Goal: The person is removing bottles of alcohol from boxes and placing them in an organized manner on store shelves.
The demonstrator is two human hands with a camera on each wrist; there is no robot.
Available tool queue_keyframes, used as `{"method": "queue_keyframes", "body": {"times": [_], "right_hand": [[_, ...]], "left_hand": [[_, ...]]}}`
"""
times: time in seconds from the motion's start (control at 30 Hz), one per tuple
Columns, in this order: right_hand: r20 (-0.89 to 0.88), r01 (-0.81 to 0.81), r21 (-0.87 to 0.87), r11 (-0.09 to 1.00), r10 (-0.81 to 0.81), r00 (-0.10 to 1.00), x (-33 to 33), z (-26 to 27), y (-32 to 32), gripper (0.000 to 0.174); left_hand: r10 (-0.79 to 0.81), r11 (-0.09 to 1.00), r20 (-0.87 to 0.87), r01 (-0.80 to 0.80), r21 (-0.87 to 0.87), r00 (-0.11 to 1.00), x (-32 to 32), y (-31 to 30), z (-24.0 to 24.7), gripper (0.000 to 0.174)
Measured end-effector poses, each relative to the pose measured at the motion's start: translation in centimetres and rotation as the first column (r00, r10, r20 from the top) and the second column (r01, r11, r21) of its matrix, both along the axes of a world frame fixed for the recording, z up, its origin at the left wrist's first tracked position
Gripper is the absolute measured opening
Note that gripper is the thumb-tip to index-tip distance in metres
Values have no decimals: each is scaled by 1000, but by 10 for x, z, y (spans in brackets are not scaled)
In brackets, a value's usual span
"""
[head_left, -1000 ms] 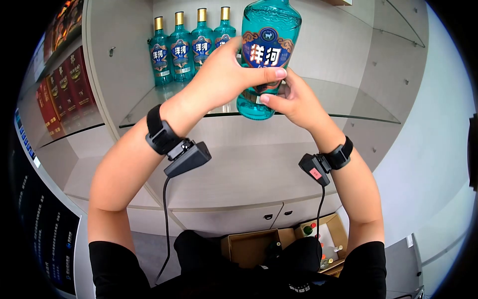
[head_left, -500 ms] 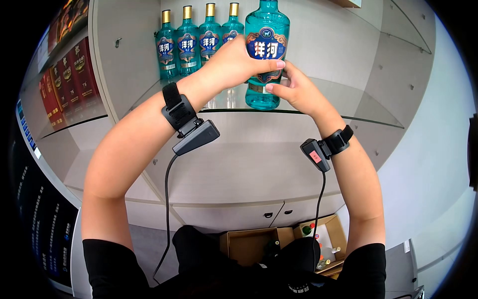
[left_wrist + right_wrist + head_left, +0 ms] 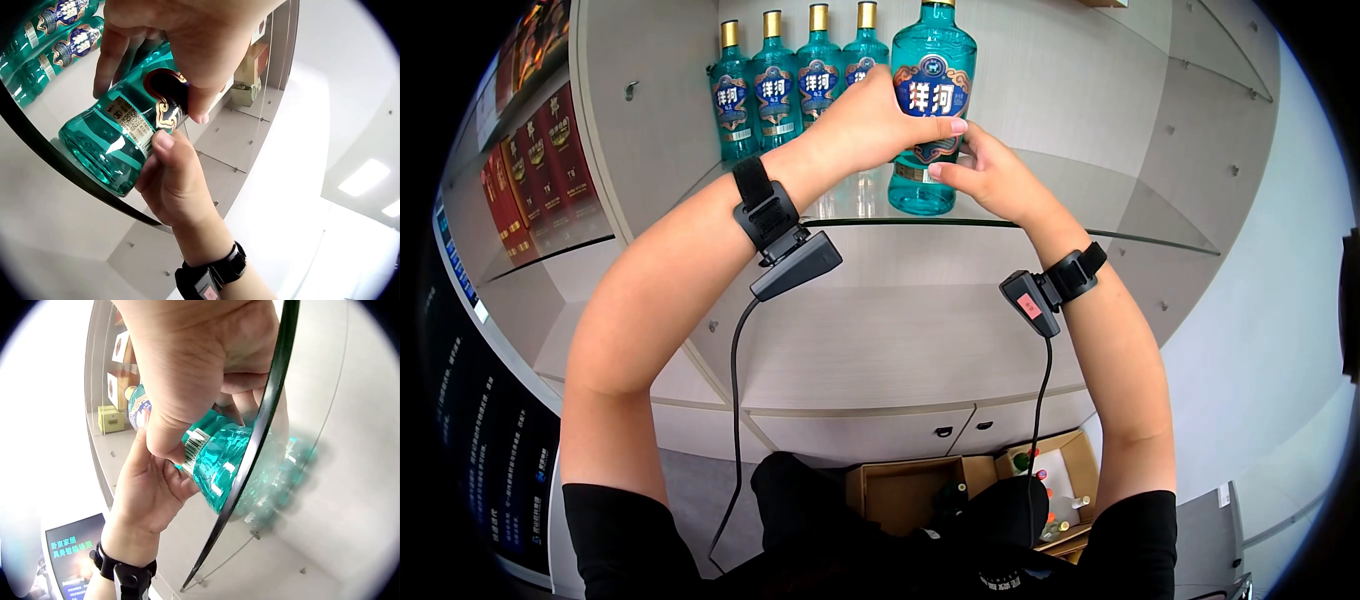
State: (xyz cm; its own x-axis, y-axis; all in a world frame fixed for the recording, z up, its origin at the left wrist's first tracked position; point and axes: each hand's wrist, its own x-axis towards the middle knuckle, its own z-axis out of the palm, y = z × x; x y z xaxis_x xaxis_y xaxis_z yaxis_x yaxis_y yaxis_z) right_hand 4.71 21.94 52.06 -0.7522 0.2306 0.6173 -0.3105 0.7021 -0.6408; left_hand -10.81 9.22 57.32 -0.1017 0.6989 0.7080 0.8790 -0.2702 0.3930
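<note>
A teal glass bottle (image 3: 934, 80) with a blue label stands upright at the front edge of a glass shelf (image 3: 1100, 195) in the head view. My left hand (image 3: 865, 125) grips its middle, thumb across the label. Lower down, my right hand (image 3: 995, 180) holds the other side, its thumb near the base band. In the left wrist view the bottle's base (image 3: 100, 150) is close to the shelf's dark edge. Four similar bottles (image 3: 773, 90) stand in a row to the left; my left hand partly covers the rightmost one.
Red boxes (image 3: 540, 175) fill a side shelf on the left. Below the glass shelf are a wooden surface (image 3: 880, 340) and cabinet doors (image 3: 860, 435). Open cartons (image 3: 1080, 455) sit on the floor, one with several small bottles. Yellow and white boxes (image 3: 111, 419) show in the right wrist view.
Both hands have carried the bottle lower and slightly back from its raised, tilted pose to upright at the shelf's edge. In the last half second it has shifted only slightly.
</note>
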Motion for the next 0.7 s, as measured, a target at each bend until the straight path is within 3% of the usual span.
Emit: {"method": "queue_keyframes", "body": {"times": [0.1, 0.23, 0.3, 0.33, 0.4, 0.43, 0.7], "right_hand": [[-11, -2, 9, 1000, 2, 1000, -2, -1, 3, 60], [-9, 24, -27, 999, -24, 1000, 5, -3, 3, 65], [-87, 163, 61, 985, -157, 984, 14, -7, 11, 66], [-92, 162, 58, 985, -157, 983, 20, -8, 16, 66], [-175, 394, 192, 899, -364, 915, 33, -9, 26, 65], [-189, 434, 207, 877, -400, 897, 39, -11, 30, 59], [-115, 511, 209, 834, -498, 860, 58, -14, 24, 46]], "left_hand": [[-88, 996, 4, 87, 14, 996, 2, -2, 2, 80], [2, 999, -41, 0, 47, 999, -4, 7, 5, 87], [-97, 980, 4, 96, -172, 995, -9, 8, 13, 103], [-96, 980, -2, 94, -175, 995, -11, 13, 13, 103], [182, 977, -68, -188, -99, 981, -12, 21, 12, 116], [206, 966, -66, -214, -146, 976, -13, 23, 14, 127], [256, 918, -111, -278, -282, 960, -35, 53, 27, 129]]}}
